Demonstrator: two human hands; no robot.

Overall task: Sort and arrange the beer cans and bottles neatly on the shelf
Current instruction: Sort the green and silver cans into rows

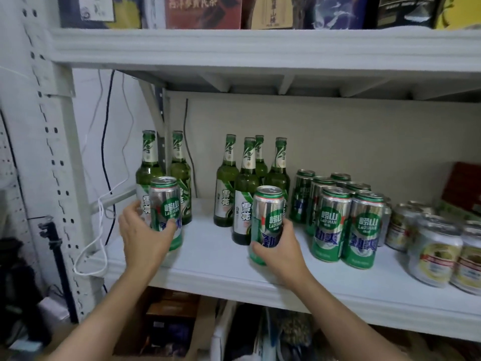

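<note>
My left hand (141, 234) grips a tall green-and-silver Laoshan can (165, 201) at the left front of the white shelf (208, 267). My right hand (279, 250) holds a second, identical can (266, 212) near the middle. Two green bottles (179, 175) stand behind the left can. Several more green bottles (246, 178) stand behind the right can. A block of matching Laoshan cans (346, 222) stands to the right, and shorter silver cans with yellow labels (437, 254) fill the far right.
The shelf above (260, 48) carries boxes and hangs low over the bottle tops. White and dark cables (104, 178) hang by the perforated upright (52, 162) on the left. Boxes and bags (169, 327) sit below the shelf. A red box (462, 186) stands at the back right.
</note>
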